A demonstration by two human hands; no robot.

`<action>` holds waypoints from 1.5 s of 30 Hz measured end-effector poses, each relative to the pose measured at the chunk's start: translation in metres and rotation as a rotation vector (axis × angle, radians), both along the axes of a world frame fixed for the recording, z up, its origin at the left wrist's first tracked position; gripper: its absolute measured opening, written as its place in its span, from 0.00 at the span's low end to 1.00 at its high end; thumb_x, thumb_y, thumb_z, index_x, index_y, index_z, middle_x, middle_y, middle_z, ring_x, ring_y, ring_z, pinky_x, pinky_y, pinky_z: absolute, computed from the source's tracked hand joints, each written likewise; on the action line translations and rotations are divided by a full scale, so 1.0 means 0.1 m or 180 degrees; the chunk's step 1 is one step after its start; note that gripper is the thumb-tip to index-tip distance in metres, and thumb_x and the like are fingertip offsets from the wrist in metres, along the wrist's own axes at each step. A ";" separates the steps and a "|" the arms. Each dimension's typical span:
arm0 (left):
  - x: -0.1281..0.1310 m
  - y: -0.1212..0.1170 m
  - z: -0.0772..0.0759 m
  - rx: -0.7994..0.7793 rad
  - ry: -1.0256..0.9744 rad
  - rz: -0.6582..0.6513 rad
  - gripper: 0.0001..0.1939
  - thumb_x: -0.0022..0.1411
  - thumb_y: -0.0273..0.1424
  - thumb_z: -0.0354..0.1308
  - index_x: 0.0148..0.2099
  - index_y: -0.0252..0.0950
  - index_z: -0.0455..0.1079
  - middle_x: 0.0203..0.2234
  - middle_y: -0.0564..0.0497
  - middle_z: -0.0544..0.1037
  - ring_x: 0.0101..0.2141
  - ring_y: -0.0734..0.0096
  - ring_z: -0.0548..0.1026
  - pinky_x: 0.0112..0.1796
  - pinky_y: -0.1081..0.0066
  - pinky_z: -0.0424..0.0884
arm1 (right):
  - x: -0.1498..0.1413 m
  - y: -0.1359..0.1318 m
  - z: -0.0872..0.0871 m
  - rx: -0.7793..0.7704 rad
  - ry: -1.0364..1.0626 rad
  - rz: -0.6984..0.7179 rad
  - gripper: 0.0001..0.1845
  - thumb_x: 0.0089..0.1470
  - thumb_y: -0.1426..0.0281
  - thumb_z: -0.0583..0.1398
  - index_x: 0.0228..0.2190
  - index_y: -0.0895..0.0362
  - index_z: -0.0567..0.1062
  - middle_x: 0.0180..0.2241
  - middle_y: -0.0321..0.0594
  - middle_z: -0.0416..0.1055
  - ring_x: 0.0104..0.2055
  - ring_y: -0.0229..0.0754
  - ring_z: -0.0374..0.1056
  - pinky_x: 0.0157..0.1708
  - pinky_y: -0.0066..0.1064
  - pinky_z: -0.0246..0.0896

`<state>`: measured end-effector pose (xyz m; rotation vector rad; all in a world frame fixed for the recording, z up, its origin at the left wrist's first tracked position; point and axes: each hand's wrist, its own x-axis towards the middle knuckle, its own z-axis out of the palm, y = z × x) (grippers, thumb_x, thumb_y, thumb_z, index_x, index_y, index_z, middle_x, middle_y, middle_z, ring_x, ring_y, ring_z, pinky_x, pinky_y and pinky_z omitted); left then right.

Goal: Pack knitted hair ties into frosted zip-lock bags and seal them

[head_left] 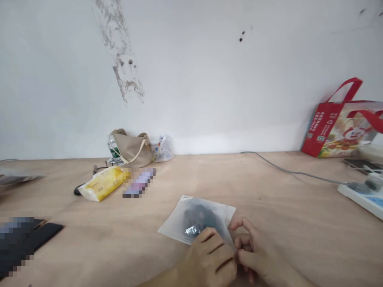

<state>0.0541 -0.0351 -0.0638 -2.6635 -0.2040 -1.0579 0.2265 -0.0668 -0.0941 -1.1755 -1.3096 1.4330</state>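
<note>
A frosted plastic pouch (197,217) with something dark and a bit of shiny foil inside lies flat on the wooden table (269,207). My left hand (209,259) rests on the pouch's near edge, fingers curled and pinching it. My right hand (254,251) sits beside the left hand at the pouch's near right corner, its fingers bent and pressed on that corner. Both hands meet at the same edge of the pouch.
A yellow tissue pack (103,183), a beige bag (131,147) and a small clear bag (163,149) lie at the back. A red gift bag (338,127), a grey cable (287,171) and a white power strip (363,197) are at the right. Dark flat items (44,233) lie at the left.
</note>
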 end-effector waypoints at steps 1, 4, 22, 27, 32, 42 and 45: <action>0.00 0.02 0.01 -0.0014 -0.0022 0.0027 0.16 0.63 0.19 0.47 0.26 0.35 0.66 0.19 0.53 0.72 0.22 0.72 0.65 0.31 0.68 0.64 | 0.03 0.03 0.00 -0.0093 0.0079 -0.0054 0.20 0.39 0.67 0.59 0.36 0.51 0.59 0.20 0.23 0.62 0.16 0.31 0.60 0.13 0.19 0.54; -0.02 0.09 0.06 -0.0140 -0.0173 0.0133 0.13 0.60 0.18 0.49 0.26 0.35 0.65 0.22 0.53 0.73 0.23 0.72 0.64 0.34 0.67 0.64 | 0.16 0.15 0.01 -0.0357 0.0207 -0.0246 0.21 0.33 0.69 0.59 0.33 0.51 0.58 0.16 0.21 0.61 0.14 0.31 0.57 0.12 0.21 0.54; -0.11 0.16 0.20 -0.0278 -0.0057 0.0383 0.10 0.57 0.19 0.52 0.26 0.36 0.64 0.21 0.54 0.72 0.27 0.72 0.66 0.32 0.68 0.63 | 0.26 0.18 0.18 -0.0389 0.0428 -0.0500 0.20 0.26 0.68 0.55 0.29 0.51 0.56 0.13 0.21 0.62 0.12 0.30 0.52 0.11 0.21 0.51; -0.23 0.22 0.32 -0.0548 -0.0092 0.0418 0.10 0.56 0.18 0.52 0.26 0.36 0.63 0.22 0.54 0.73 0.29 0.71 0.68 0.35 0.68 0.63 | 0.38 0.20 0.31 -0.0375 0.0431 -0.0628 0.19 0.27 0.69 0.55 0.28 0.51 0.57 0.13 0.21 0.61 0.12 0.29 0.50 0.12 0.22 0.51; -0.49 0.33 0.56 -0.0970 0.0193 0.0728 0.09 0.55 0.19 0.53 0.26 0.37 0.64 0.23 0.55 0.73 0.34 0.68 0.69 0.39 0.66 0.62 | 0.53 0.14 0.47 -0.0306 0.0523 -0.0834 0.18 0.32 0.71 0.57 0.31 0.52 0.60 0.16 0.22 0.61 0.16 0.29 0.50 0.16 0.22 0.52; -0.55 0.36 0.63 -0.1575 0.0898 0.1303 0.11 0.44 0.22 0.61 0.24 0.36 0.61 0.21 0.57 0.70 0.28 0.69 0.67 0.37 0.68 0.60 | 0.59 0.16 0.42 -0.0484 0.0435 -0.0839 0.19 0.30 0.70 0.57 0.30 0.52 0.61 0.15 0.22 0.59 0.16 0.30 0.50 0.16 0.23 0.51; -0.47 0.34 0.53 -0.1738 0.0897 0.1178 0.11 0.52 0.34 0.65 0.27 0.37 0.65 0.22 0.56 0.73 0.29 0.67 0.69 0.38 0.67 0.61 | 0.53 0.15 0.37 -0.0494 0.0334 -0.0691 0.18 0.31 0.69 0.57 0.31 0.52 0.61 0.16 0.23 0.61 0.15 0.31 0.51 0.16 0.24 0.52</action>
